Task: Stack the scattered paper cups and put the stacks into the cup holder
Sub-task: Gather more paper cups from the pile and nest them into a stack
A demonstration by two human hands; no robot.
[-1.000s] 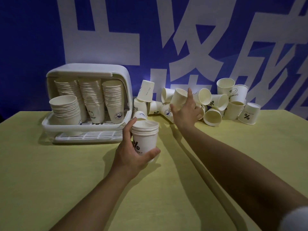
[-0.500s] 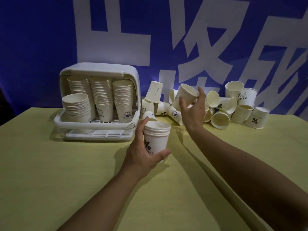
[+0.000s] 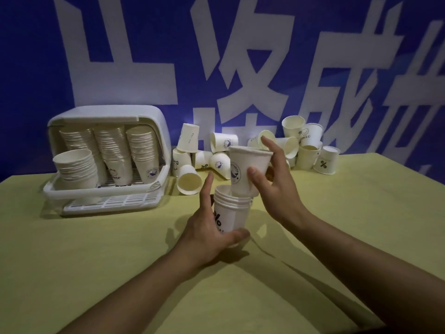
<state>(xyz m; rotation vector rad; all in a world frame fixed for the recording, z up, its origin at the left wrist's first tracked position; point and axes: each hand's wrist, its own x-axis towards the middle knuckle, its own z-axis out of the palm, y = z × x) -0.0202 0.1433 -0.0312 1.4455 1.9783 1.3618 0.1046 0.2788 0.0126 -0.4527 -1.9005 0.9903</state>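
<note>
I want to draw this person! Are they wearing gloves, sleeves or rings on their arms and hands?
No gloves: both the left hand and the right hand are bare, and so are both forearms. No sleeve, watch or bracelet shows in this picture, and no ring shows on the fingers.
</note>
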